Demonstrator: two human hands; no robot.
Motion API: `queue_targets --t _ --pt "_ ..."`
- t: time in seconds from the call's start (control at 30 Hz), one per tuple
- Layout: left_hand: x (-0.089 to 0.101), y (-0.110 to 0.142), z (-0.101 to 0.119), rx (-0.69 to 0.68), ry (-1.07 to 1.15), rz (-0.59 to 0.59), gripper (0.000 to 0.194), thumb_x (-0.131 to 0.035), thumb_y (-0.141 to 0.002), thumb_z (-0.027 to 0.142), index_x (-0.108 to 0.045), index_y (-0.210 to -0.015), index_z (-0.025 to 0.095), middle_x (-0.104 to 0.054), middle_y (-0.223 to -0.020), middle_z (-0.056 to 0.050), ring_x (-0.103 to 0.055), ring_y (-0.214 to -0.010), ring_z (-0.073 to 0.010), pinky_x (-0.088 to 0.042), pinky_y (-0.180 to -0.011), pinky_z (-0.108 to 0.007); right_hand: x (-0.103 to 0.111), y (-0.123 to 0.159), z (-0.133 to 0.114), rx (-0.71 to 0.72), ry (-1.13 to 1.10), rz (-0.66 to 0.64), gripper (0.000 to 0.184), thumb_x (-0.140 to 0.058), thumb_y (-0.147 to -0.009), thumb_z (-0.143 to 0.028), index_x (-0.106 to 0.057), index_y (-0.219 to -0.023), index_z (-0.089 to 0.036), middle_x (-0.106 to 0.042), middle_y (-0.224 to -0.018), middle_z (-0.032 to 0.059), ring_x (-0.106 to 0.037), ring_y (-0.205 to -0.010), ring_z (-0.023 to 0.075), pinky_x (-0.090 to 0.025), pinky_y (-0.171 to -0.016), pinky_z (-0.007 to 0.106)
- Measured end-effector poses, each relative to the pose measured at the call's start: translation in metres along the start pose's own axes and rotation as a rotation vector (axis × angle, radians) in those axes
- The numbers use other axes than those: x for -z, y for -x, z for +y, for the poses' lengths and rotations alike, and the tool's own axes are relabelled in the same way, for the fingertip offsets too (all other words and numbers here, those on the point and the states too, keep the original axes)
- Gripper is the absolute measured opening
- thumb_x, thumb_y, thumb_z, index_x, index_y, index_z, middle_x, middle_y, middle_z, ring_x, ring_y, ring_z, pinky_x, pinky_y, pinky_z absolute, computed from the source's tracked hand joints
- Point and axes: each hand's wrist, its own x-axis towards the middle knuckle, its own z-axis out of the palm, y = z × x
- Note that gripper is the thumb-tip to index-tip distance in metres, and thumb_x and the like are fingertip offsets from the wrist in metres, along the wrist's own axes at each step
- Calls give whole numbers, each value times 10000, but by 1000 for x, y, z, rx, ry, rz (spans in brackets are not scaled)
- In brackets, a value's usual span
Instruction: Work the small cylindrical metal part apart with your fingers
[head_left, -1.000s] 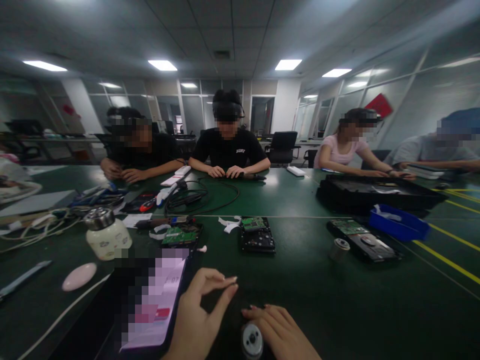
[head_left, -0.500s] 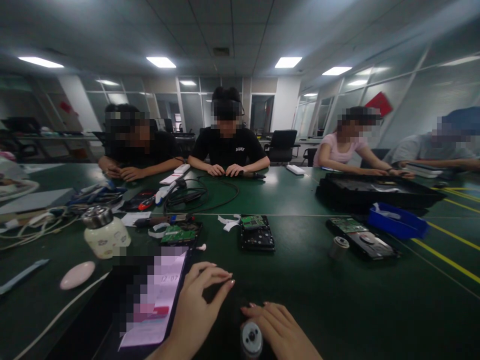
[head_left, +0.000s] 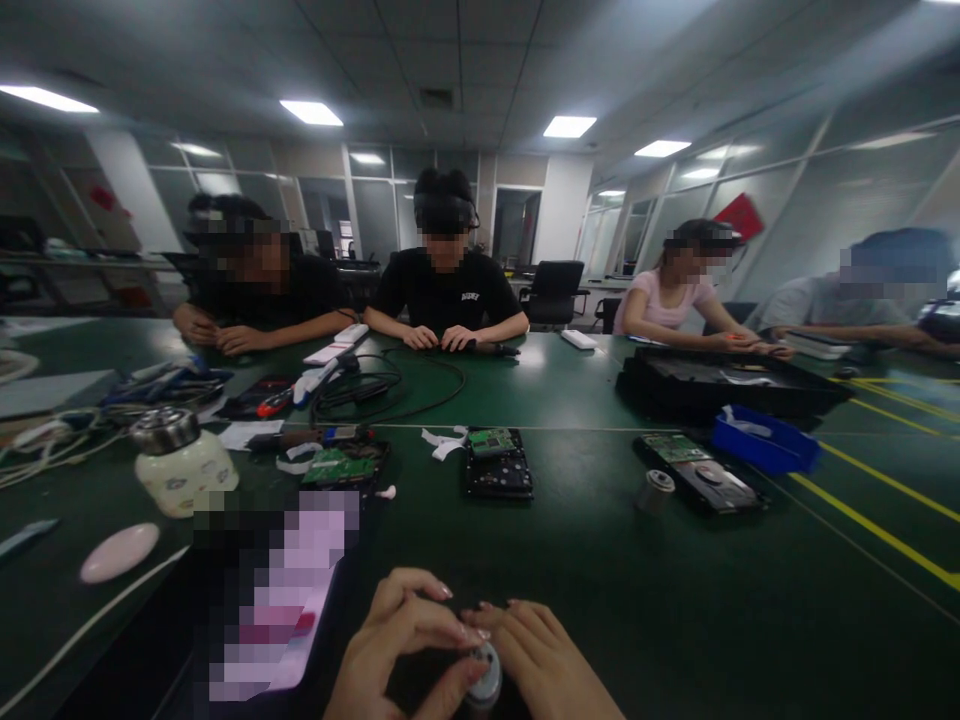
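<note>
A small silvery metal cylinder, like a small electric motor [head_left: 489, 690], stands at the bottom centre with its holed end up. My left hand [head_left: 405, 635] is closed over it from the left. Its thumb lies across the top end and the forefinger reaches over the far side. To the right, my right hand [head_left: 547, 650] rests low beside the motor, palm down, fingers stretched forward and left; whether it presses on the motor is hidden. A second similar cylinder [head_left: 657, 492] stands farther right.
Ahead lie opened hard drives [head_left: 499, 475] with green boards. A phone [head_left: 330, 600], a pink oval case [head_left: 120, 553] and a patterned bottle [head_left: 186, 475] are on the left. Right, a blue bin [head_left: 769, 445] and black tray [head_left: 675, 400]. Several people sit across.
My left hand has moved right and down from above the table onto the motor, closing its thumb and forefinger there. The view has shifted slightly; my right hand stays beside the motor.
</note>
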Motion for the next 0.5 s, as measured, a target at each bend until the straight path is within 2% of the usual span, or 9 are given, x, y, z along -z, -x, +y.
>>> queue_targets --t 0.2,0.37,0.43,0.5 --pt "-1 3 0 2 35 15 176 -700 -796 160 -621 -921 256 -741 -790 7 -617 -895 -187 -590 -742 -262 1 -1 -2 -52 -55 -31 488 -518 -912 -514 -563 -1239 -155 -604 -1274 115 -582 -1128 254 -429 -978 392" --pt "0 2 3 42 64 -50 167 -676 -800 126 -657 -919 242 -733 -824 -27 -630 -908 -201 -593 -737 -276 4 -1 -3 -58 -92 -19 460 -553 -895 -496 -572 -1223 -175 -608 -1272 103 -584 -1126 257 -429 -978 391" --pt "0 3 3 60 59 -90 192 -670 -802 136 -675 -951 257 -730 -860 -37 -634 -927 -214 -590 -758 -300 6 -1 -5 -58 -112 -13 424 -555 -894 -470 -580 -1209 -189 -615 -1262 95 -585 -1124 264 -426 -980 403" --pt "-1 6 0 88 32 -109 313 -727 -757 205 -661 -1053 283 -720 -977 -54 -626 -980 -251 -571 -820 -368 7 1 -6 -64 -169 12 439 -562 -880 -450 -562 -1230 -186 -622 -1245 107 -590 -1112 265 -429 -975 404"
